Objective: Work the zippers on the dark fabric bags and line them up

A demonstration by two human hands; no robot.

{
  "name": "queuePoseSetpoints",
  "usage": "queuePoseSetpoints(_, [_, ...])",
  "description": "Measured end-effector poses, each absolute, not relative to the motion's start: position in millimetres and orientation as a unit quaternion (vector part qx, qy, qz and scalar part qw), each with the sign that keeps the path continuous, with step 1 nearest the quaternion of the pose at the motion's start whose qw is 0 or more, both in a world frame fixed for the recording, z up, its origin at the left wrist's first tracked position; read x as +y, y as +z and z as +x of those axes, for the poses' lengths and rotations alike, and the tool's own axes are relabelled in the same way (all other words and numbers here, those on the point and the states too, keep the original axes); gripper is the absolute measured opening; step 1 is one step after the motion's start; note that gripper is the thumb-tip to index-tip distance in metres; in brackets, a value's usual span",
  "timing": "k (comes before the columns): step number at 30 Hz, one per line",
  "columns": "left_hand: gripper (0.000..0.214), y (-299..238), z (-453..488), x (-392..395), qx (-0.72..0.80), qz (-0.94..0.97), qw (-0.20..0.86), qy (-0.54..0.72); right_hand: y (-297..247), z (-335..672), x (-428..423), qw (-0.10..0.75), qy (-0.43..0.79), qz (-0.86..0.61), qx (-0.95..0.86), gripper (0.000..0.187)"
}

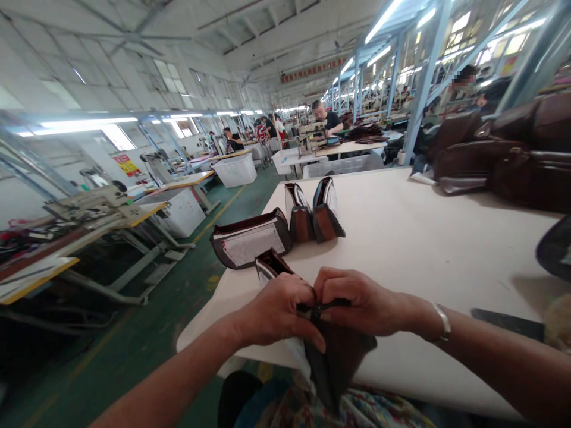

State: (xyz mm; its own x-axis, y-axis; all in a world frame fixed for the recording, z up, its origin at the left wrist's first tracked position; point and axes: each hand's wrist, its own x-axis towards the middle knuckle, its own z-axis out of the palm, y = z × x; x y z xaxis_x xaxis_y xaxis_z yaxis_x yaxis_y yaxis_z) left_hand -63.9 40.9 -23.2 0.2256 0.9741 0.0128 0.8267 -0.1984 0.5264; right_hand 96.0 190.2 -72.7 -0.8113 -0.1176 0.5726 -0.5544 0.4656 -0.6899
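Note:
My left hand [285, 309] and my right hand [357, 300] meet over the table's near edge, fingers closed on the top edge of a dark brown pouch-like piece [341, 356]. The piece hangs down between them toward my lap, with a grey strip along its side. A small dark fitting shows between the fingertips, too small to name. Just beyond my left hand, partly hidden by it, stands an open pouch [270, 261]. Farther off are a pouch with a white panel [252, 242] and two narrow upright pouches [302, 220] with brown ends.
The pale table [401, 238] has a rounded left corner. Brown leather bags [504, 148] are heaped at its far right. A dark flat piece [508, 322] lies near my right forearm. Sewing machines [98, 205] stand left across a green aisle; a co-worker [332, 122] sits ahead.

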Motion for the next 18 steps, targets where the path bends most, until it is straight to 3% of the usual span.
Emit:
queuePoseSetpoints(5, [0.059, 5.6, -45.8, 29.7, 0.642, 0.588, 0.41, 0.27, -44.7, 109.3, 192.9, 0.182, 0.573, 0.174, -0.78, 0.019])
queuePoseSetpoints(10, [0.04, -2.5, -38.6, 26.0, 0.646, 0.512, 0.455, 0.337, -61.2, 117.4, 204.3, 0.115, 0.63, 0.125, -0.757, 0.027])
queuePoseSetpoints(18, [0.028, 1.4, -34.4, 25.7, 0.638, 0.533, 0.459, 0.313, -50.1, 126.4, 205.1, -0.015, 0.656, 0.092, -0.749, 0.041])
